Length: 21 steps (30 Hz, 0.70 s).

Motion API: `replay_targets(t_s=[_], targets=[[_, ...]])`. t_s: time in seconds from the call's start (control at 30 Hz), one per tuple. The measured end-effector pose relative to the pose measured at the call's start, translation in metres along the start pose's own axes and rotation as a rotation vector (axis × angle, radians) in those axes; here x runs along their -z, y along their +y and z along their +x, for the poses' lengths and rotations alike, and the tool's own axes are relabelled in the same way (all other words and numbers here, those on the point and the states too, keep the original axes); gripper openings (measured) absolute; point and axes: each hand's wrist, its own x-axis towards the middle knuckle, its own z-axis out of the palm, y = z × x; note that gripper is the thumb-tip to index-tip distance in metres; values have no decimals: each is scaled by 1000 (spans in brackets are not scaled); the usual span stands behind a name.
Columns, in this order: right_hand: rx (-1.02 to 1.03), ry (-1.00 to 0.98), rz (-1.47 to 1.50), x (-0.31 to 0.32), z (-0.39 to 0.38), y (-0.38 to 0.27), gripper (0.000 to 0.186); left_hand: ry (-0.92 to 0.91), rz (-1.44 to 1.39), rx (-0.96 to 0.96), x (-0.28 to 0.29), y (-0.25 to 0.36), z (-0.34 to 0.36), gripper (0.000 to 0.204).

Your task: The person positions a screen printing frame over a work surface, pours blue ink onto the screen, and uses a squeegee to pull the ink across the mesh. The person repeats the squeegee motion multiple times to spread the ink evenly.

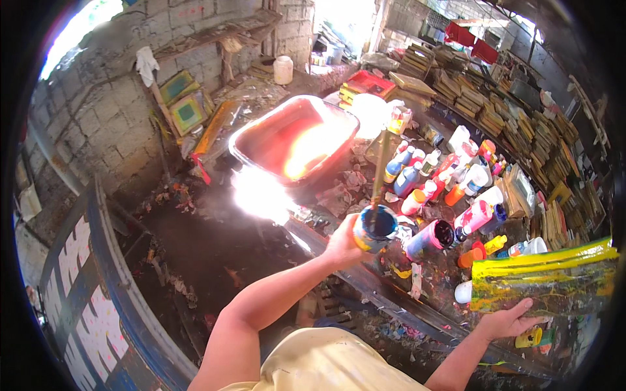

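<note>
My left hand [343, 242] is closed around the side of a round paint container [375, 229] with dark blue paint inside and blue smears on its rim. A long, thin stick [380, 166] stands up out of that container. At the right, my right hand [507, 322] grips the lower edge of a wide, flat board [544, 280]. Its thumb lies over the board's face, while the other fingers are partly hidden. Bright yellow paint coats the board's upper edge, with darker smears below. An open pink-and-dark paint container [430, 240] stands just right of the left hand.
Several paint bottles [407, 179] crowd the cluttered table [385, 293]. A large reddish basin [293, 140] stands beyond, partly washed out by sunlight. Stacked frames [469, 98] line the right back. A dark curved panel with white patches [98, 313] stands at the left, near a block wall [85, 117].
</note>
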Motion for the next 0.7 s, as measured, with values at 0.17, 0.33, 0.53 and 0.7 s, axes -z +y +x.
replay_targets(t_s=[0.17,0.33,0.53,0.7], targets=[[64,41,-42,-41,-22,17,76,-235,153,-26,-20,-27,72,105],[49,29,7,-88,-53,31,75,-444,87,-2,-22,-40,106,113],[60,-8,-50,-117,-54,23,84,-481,568,-193,42,1,89,84],[68,121,-187,-152,-65,-23,81,-323,1084,-350,173,22,212,22]])
